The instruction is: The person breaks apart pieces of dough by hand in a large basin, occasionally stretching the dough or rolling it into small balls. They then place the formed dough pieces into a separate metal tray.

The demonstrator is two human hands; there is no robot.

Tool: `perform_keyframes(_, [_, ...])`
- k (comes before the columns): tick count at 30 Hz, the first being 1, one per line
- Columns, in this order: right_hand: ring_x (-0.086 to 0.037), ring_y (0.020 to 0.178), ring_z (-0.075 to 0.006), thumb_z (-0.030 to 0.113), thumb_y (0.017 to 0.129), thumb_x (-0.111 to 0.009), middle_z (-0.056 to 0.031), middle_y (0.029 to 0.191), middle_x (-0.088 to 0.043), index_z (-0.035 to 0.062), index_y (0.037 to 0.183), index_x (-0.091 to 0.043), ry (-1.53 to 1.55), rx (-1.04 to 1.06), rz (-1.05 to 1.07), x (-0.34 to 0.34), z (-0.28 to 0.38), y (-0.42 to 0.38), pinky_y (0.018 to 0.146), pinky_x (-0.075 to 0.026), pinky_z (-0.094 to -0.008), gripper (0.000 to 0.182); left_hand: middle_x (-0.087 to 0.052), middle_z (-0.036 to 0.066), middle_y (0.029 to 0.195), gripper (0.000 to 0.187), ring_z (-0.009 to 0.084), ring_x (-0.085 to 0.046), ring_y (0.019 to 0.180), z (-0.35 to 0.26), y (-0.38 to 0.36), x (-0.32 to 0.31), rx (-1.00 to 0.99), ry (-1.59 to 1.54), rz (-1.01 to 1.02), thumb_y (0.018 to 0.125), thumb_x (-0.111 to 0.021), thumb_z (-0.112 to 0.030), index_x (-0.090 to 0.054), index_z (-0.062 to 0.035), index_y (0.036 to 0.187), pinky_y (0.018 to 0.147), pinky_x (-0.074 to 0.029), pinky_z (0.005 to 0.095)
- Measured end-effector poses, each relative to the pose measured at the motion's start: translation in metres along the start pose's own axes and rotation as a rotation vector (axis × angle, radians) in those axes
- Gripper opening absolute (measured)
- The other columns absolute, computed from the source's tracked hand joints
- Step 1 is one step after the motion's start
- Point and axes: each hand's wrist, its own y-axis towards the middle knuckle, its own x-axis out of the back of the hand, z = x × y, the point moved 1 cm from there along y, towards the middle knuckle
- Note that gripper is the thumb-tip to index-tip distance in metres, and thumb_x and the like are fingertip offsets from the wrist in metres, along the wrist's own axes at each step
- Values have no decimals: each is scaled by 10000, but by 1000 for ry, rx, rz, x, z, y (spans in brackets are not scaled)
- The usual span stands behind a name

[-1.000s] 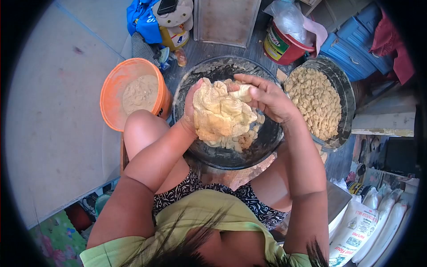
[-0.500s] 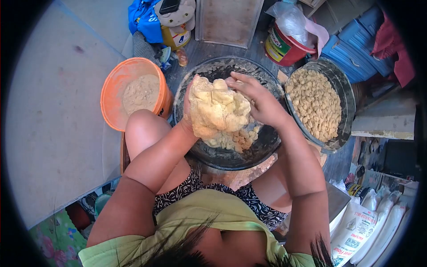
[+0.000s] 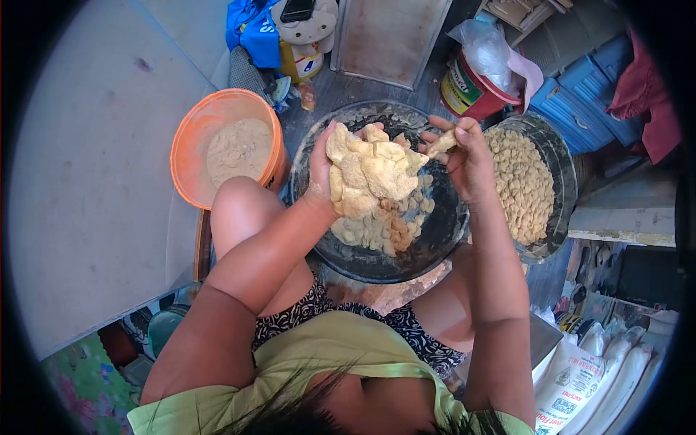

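Note:
A big pale lump of dough rests in my left hand, whose fingers wrap round its left side. My right hand pinches a small strip of dough between thumb and fingers, its tip right at the lump's right edge. Below both hands is a wide black basin, dusted with flour around its far side. Small flattened dough pieces lie in it, with brownish crumbly bits among them. The lump hides part of the basin floor.
An orange bucket with flour stands left of the basin. To the right, a dark tub holds many small dough pieces. Behind are a red bucket and a yellow container. Flour sacks stand at lower right.
My right hand has moved from the lump's side out to the right, now with a small dough strip in its fingers. The view has shifted slightly.

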Motion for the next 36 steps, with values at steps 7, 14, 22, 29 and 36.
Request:
perform_keyframes(7, [-590,713,-179,140,928,-470,-119,936,-563,70,1179,-414,198,-194,47,33,-5,8,621,-531,-284,267,-574,183,1079,603,350,-549,1024,-1,3,7,-53,10,-58,850,-422,-546,-526,-11,1107,930,-409,489])
perform_keyframes(14, [-563,692,-123,233,903,-543,-104,977,-557,30,1090,-496,-291,34,-114,19,4,4,593,-498,-241,280,-559,184,1109,606,354,-529,1051,-4,6,13,-109,6,-120,831,-436,-571,-542,-23,1068,946,-392,497])
perform_keyframes(22, [-449,1142,-266,193,745,-702,-136,1192,-489,76,1052,-626,-1228,471,316,-18,13,-24,971,-345,-363,337,-576,170,1074,596,333,-554,1003,-3,7,15,-153,55,-171,828,-445,-571,-548,-27,1046,907,-429,478])
perform_keyframes(29, [-470,1111,-282,96,682,-701,-124,1141,-523,118,1125,-580,-1502,689,462,-32,-11,-25,908,-388,-377,459,-593,161,1034,559,306,-580,954,0,10,24,-60,75,-131,839,-464,-531,-541,-20,1049,861,-461,447])
perform_keyframes(36, [-511,895,-188,292,848,-589,-70,964,-553,79,1003,-544,-65,278,24,-21,20,-23,804,-404,-295,267,-581,179,1059,598,331,-571,978,5,13,15,-12,42,-109,842,-460,-532,-521,8,1093,879,-455,459])
